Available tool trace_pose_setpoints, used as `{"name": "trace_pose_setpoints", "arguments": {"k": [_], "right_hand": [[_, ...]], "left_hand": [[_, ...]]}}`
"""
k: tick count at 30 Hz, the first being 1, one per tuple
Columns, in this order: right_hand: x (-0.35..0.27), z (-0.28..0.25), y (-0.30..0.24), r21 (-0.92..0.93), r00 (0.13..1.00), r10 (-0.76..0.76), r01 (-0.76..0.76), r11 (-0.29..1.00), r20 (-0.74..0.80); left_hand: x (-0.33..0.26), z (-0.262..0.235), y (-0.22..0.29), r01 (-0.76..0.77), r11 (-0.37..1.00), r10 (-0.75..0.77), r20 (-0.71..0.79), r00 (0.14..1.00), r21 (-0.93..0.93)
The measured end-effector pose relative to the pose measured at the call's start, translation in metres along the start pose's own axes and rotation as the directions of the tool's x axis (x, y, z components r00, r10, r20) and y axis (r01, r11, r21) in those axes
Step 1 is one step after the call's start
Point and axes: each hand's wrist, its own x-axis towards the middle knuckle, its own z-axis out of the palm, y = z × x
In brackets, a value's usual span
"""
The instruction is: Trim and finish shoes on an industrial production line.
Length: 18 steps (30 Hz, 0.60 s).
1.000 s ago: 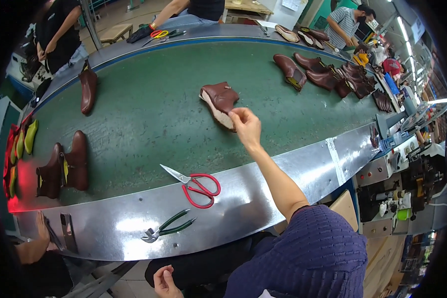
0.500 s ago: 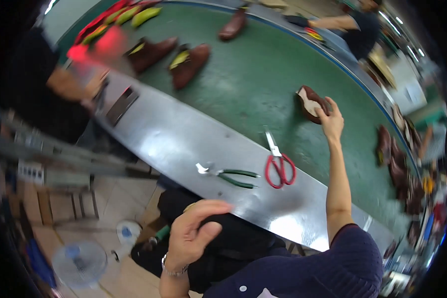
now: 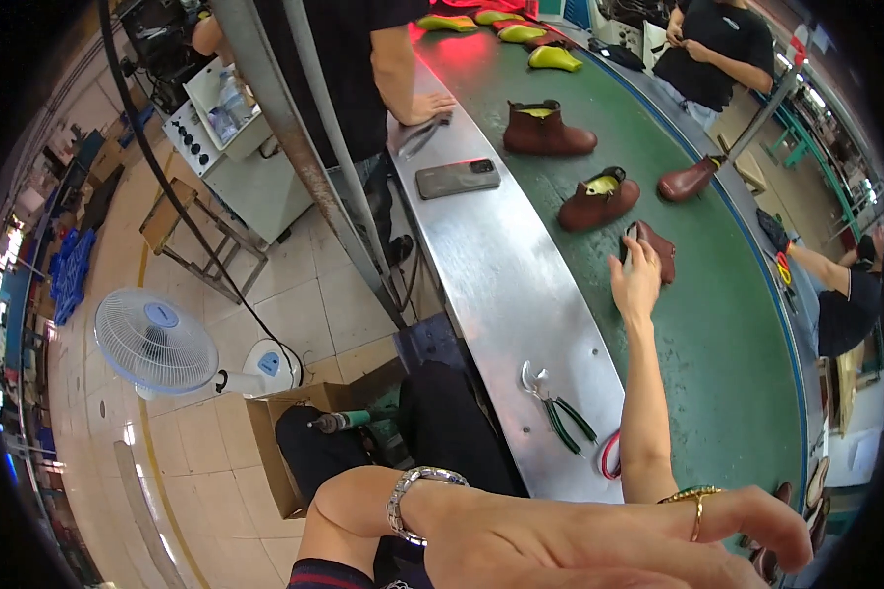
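My right hand (image 3: pixel 636 280) reaches across the steel rim onto the green conveyor belt (image 3: pixel 737 353) and rests on a flat brown shoe (image 3: pixel 660 251), fingers closed over its near edge. My left hand (image 3: pixel 599 538) is raised close to the camera at the bottom of the view. Its fingers are spread and hold nothing. It wears a ring and a metal wristband.
Green-handled pliers (image 3: pixel 558 410) and red scissors (image 3: pixel 609 457), partly behind my arm, lie on the steel rim (image 3: pixel 501 285), a phone (image 3: pixel 457 178) farther along. Brown boots (image 3: pixel 548 131) (image 3: pixel 599 200) ride the belt. A person's hand (image 3: pixel 424 106) leans on the rim. A fan (image 3: pixel 157 344) stands on the floor.
The view has swung left and down toward the floor. My left hand has risen close to the camera. My right hand has stayed on the brown shoe.
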Motion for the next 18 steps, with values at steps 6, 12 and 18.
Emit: {"name": "trace_pose_setpoints", "arguments": {"k": [6, 12, 18], "right_hand": [[0.065, 0.046, -0.043, 0.257, 0.956, 0.054, -0.132, 0.957, 0.289], [0.080, 0.065, -0.048, 0.290, 0.960, 0.042, -0.125, 0.949, 0.275], [0.092, 0.081, -0.029, 0.340, 0.977, 0.059, -0.128, 0.932, 0.206]], "left_hand": [[-0.007, -0.009, 0.003, -0.038, 0.997, 0.039, 0.030, 0.999, -0.062], [-0.024, 0.003, 0.004, -0.210, 0.975, 0.207, -0.051, 0.977, -0.070], [-0.047, 0.024, 0.013, -0.348, 0.936, 0.342, -0.104, 0.934, -0.056]]}}
